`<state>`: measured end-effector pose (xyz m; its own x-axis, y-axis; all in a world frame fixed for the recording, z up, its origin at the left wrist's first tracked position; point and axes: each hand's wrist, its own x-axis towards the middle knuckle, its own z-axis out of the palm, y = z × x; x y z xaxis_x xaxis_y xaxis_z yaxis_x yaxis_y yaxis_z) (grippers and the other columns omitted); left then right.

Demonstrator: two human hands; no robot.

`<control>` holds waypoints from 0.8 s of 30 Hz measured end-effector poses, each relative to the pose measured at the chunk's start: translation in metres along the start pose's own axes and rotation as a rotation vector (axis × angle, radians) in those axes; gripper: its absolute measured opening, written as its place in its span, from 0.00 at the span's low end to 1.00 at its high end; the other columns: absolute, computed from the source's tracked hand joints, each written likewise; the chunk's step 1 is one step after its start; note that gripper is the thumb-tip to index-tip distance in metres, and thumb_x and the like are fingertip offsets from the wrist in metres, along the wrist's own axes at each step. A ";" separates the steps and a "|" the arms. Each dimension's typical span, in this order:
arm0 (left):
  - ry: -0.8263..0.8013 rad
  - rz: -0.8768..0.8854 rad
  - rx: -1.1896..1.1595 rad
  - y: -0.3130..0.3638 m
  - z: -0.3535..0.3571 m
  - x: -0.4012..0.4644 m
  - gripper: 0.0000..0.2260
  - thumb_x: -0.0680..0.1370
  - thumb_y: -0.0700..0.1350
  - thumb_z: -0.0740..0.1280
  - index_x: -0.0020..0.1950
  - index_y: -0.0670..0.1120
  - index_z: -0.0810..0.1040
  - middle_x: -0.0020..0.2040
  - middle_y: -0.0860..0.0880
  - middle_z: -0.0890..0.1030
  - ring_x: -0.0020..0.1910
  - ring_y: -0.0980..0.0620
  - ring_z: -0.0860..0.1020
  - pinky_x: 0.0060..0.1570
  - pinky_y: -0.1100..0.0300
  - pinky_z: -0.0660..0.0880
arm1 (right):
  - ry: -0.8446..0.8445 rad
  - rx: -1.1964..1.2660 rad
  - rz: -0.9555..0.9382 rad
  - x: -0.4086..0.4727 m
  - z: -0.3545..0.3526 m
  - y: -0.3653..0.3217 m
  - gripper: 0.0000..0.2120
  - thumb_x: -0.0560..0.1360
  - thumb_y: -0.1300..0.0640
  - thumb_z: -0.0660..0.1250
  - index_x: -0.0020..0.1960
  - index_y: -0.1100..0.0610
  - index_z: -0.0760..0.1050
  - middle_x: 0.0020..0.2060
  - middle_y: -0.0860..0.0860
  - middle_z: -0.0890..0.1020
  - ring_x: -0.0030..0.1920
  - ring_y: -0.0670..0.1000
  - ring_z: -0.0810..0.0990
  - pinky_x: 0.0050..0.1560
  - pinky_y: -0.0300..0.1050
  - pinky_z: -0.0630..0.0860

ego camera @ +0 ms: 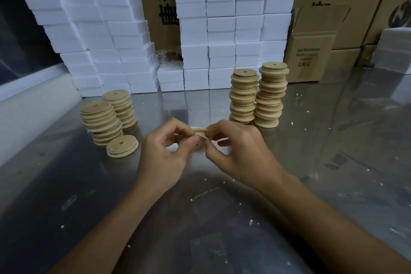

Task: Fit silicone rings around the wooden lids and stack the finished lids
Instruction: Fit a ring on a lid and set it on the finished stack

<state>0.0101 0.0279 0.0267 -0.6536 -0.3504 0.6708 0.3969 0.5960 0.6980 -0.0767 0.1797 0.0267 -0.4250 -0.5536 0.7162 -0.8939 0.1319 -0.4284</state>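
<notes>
Lid [198, 132] pinched between both hands [165, 151] [240, 151].

Four stacks of wooden lids [244, 95], one loose lid [122, 146], one held lid [199, 138], two hands [165, 153].

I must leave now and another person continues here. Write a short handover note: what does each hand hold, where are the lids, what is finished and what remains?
Left hand and right hand: both pinch one wooden lid above the steel table, working a pale silicone ring around it; not yet seated.
Left stacks: two piles of lids whose pale ring edges show, so probably finished. A short pile lies in front of them.
Right stacks: two taller piles, apparently bare, probably waiting.
Spare rings: a pale heap under the hands may be them; I cannot tell.
Left: seat this ring, stack the lid on the left, continue through the right piles.
</notes>
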 end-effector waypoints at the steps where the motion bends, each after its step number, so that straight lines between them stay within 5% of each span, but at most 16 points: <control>1: 0.013 -0.019 -0.029 0.001 0.000 0.000 0.06 0.71 0.41 0.73 0.40 0.51 0.78 0.38 0.51 0.82 0.38 0.50 0.82 0.40 0.60 0.80 | 0.011 0.026 0.012 0.000 0.000 0.001 0.09 0.76 0.54 0.68 0.50 0.60 0.80 0.45 0.52 0.84 0.45 0.52 0.83 0.44 0.53 0.81; 5: 0.015 -0.112 -0.117 0.004 0.000 0.000 0.10 0.72 0.33 0.72 0.37 0.47 0.78 0.39 0.49 0.83 0.39 0.50 0.83 0.35 0.59 0.81 | 0.080 0.106 0.022 0.000 0.003 0.004 0.04 0.74 0.61 0.70 0.47 0.61 0.82 0.44 0.52 0.86 0.44 0.50 0.84 0.45 0.48 0.83; 10: -0.023 -0.224 -0.214 0.005 -0.006 -0.001 0.12 0.72 0.34 0.72 0.35 0.50 0.77 0.42 0.48 0.83 0.46 0.45 0.84 0.37 0.44 0.82 | 0.069 0.223 0.106 0.001 0.001 0.006 0.03 0.73 0.63 0.71 0.46 0.59 0.83 0.42 0.49 0.87 0.43 0.45 0.85 0.48 0.41 0.82; 24: -0.004 -0.366 -0.444 0.006 -0.004 -0.002 0.05 0.66 0.40 0.72 0.33 0.47 0.78 0.41 0.45 0.84 0.46 0.43 0.84 0.37 0.48 0.82 | 0.027 0.429 0.304 0.002 -0.001 0.014 0.05 0.71 0.65 0.73 0.40 0.56 0.83 0.36 0.46 0.86 0.37 0.42 0.84 0.40 0.35 0.78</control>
<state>0.0164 0.0292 0.0307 -0.8015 -0.4737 0.3650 0.3759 0.0755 0.9236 -0.0903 0.1814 0.0229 -0.6646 -0.5205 0.5361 -0.5934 -0.0682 -0.8020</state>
